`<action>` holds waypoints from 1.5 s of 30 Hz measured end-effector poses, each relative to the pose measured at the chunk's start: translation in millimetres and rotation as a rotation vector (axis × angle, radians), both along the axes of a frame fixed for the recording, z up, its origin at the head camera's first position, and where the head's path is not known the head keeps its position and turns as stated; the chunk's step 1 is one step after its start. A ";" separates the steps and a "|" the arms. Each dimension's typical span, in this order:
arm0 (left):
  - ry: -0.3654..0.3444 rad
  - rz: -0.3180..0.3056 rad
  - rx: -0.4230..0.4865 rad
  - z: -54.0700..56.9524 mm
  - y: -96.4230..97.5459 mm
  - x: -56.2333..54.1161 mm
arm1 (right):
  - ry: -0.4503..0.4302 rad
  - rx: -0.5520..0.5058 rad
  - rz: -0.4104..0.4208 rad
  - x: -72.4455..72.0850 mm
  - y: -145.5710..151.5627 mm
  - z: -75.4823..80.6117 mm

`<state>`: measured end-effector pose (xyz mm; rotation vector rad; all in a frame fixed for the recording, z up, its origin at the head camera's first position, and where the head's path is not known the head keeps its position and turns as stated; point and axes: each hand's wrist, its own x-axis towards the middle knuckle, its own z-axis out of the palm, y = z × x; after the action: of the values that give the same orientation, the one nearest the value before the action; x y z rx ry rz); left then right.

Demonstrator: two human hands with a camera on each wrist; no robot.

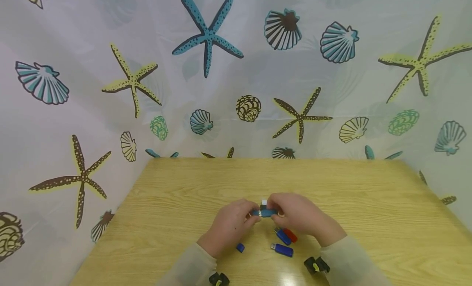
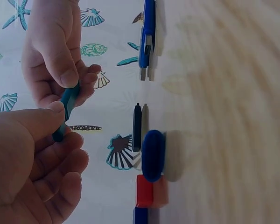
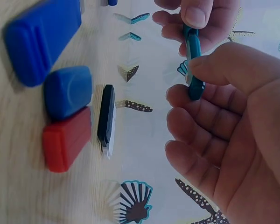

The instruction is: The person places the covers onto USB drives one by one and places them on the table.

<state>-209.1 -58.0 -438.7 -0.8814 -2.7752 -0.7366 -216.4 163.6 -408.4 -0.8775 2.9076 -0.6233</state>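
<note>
Both hands meet over the middle of the table in the head view, holding a teal-blue USB stick [image 1: 270, 213] level between them. My left hand [image 1: 232, 222] pinches its small teal cap [image 1: 255, 212] between thumb and fingertips. My right hand [image 1: 298, 214] grips the stick's body with thumb and index finger, the other fingers loosely bent. A sliver of silver shows between cap and body. In the right wrist view, the teal body [image 3: 194, 65] runs up from the right thumb to the left fingertips. Fingers partly cover both ends.
Nearer the front lie two blue USB sticks [image 1: 284, 250] with bare metal plugs, a red stick [image 1: 290, 235] beside one of them, and a loose blue cap [image 1: 240, 248]. A black-and-white stick [image 1: 264, 203] lies just behind the hands. A patterned curtain [image 1: 236, 85] bounds the wooden table [image 1: 177, 187].
</note>
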 end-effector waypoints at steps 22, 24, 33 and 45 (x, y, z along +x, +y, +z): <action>-0.016 -0.024 0.058 2.1 -1.9 1.0 | 0.025 -0.057 0.028 3.9 -5.0 -0.2; -0.032 -0.010 0.063 3.4 -1.7 1.7 | 0.031 -0.053 0.023 3.7 -6.5 -0.4; -0.022 0.023 0.070 6.4 -1.2 2.6 | 0.113 -0.020 0.055 2.8 -11.0 -2.3; -0.097 0.063 0.017 8.7 -8.1 0.9 | 0.027 0.047 -0.120 -2.0 -8.9 -10.9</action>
<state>-208.2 -66.1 -429.9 -0.7718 -2.8619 -0.8121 -218.4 154.7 -419.3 -0.7167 3.0027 -0.5516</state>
